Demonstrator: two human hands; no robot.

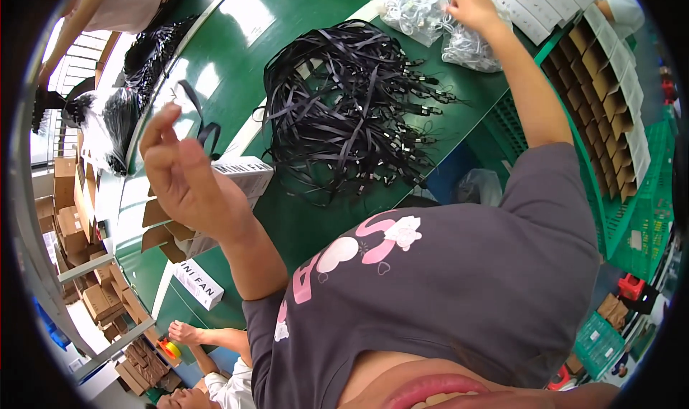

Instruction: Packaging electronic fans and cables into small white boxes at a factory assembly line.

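Observation:
My left hand [188, 176] is raised over the table's left part, thumb and fingers apart and loosely bent, with nothing visible in it. Just beyond it a black strap [209, 130] curves above a white carton [247, 176]. My right hand [470, 11] reaches to the far right, its fingers curled in at clear plastic bags of white cables [416, 11]. What its fingertips grip is hidden. Between my hands a big heap of black lanyards [337, 107] with small clips spreads over the green table [287, 3].
Flat white boxes [527, 3] are stacked at the far right, beside a green crate with cardboard dividers [599, 100]. A small white box [197, 283] lies at the left, near another person's hand [184, 332]. Black bundles in plastic [111, 125] lie along the left edge.

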